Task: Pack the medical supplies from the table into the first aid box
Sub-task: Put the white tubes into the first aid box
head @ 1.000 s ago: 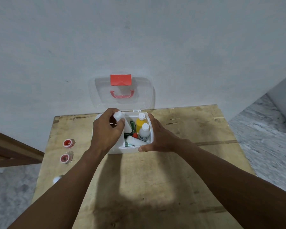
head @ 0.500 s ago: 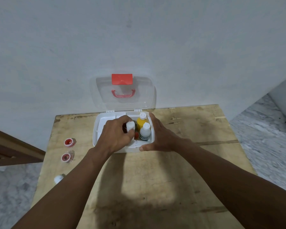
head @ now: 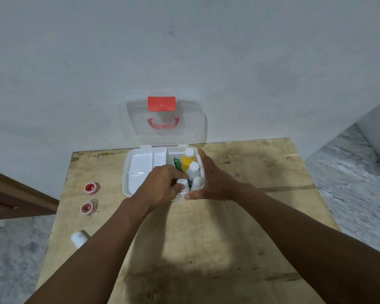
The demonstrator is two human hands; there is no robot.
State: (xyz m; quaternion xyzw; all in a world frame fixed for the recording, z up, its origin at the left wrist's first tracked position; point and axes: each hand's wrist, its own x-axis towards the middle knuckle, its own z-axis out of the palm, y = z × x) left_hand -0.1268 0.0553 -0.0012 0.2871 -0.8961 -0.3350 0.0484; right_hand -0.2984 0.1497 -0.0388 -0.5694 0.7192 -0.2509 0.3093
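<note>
Table: bare wooden top; carries all items listed below.
White tube: lies at the table's left edge, nearest the front; partly covered by the left forearm; no print legible.
Red-capped containers: two, along the left edge, apart from each other, the near one in front of the far one; no readable text.
Left hand: palm down over the front of the box's right compartment; fingers curled round a white roll.
White roll: in the left hand's fingertips, inside the right compartment at its front wall, just beside a second white roll.
Right hand: clasps the front-right corner of the first aid box; thumb along the front wall, fingers along the right wall.
First aid box: white base at the table's far edge, centred; left half shows a bare divided tray.
Right compartment contents: white bottle upright behind the rolls; yellow bottle with white cap behind it; green packet to their left; labels too small to read.
Lid: clear, raised, upright against the wall.
Red latch: top of lid; small embossed mark, illegible.
Red handle: below the latch.
</note>
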